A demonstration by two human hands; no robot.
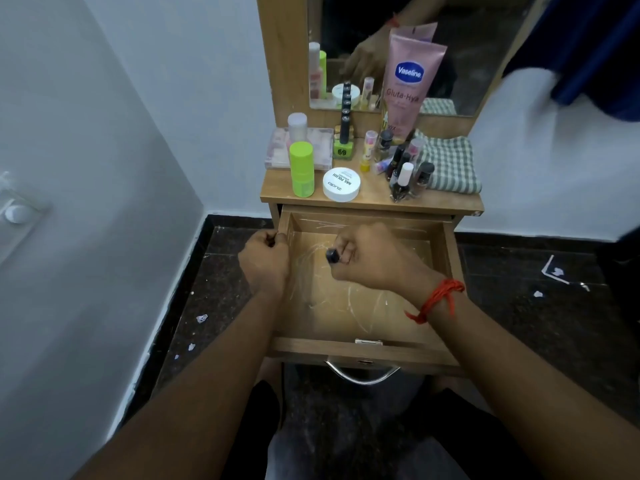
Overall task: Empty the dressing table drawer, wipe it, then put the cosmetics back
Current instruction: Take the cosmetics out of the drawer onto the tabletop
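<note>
The wooden drawer [363,349] of the dressing table is pulled out, and its scratched floor holds nothing loose that I can see. My right hand [374,259] hovers inside it, fingers curled round a small bottle with a dark cap [332,255]. My left hand [265,259] is at the drawer's left wall near the back, pinching something small and dark that I cannot make out. Several cosmetics stand on the table top [374,197]: a green bottle [302,169], a white round jar [341,184], a pink Vaseline tube [408,84] and a cluster of nail polish bottles [405,171].
A folded checked cloth [448,164] lies at the right of the table top. A mirror [398,46] rises behind the cosmetics. White walls flank the table, and the dark floor [536,271] has small white scraps on it. A metal handle [362,374] hangs from the drawer front.
</note>
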